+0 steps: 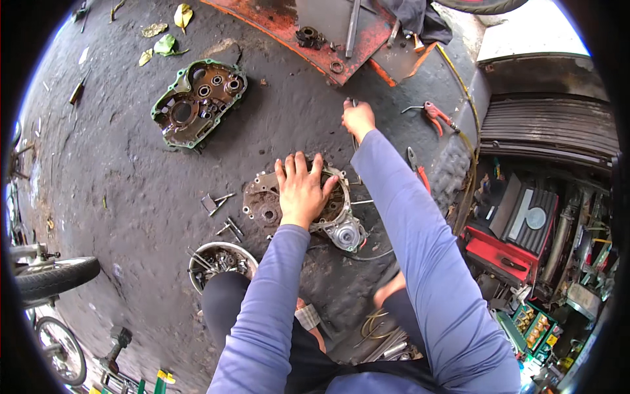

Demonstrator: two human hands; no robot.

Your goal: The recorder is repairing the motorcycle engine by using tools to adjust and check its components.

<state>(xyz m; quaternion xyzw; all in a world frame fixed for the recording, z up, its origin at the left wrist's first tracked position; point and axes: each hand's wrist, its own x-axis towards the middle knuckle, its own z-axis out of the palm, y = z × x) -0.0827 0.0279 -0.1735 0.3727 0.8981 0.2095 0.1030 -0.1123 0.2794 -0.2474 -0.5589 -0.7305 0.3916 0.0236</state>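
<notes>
My left hand (302, 190) lies flat with fingers spread on a grey metal engine casing half (262, 197) on the ground. A round housing (345, 234) sits at the casing's lower right, and my palm hides much of its middle. Farther out, beyond the casing's upper right, my right hand (358, 119) is closed round a thin metal rod-like tool (355, 142). Short ends of it show above and below the fist; its exact kind is not clear. At the upper left rests another engine casing half (172, 134), brown inside with a green rim.
Left of my knee stands a white bowl (195, 281) of metal parts, with loose bolts (227, 227) beside it. A red metal tray (275, 26) lies ahead. To the right are a red air blow gun (434, 115), pliers (420, 172) and a red toolbox (499, 253).
</notes>
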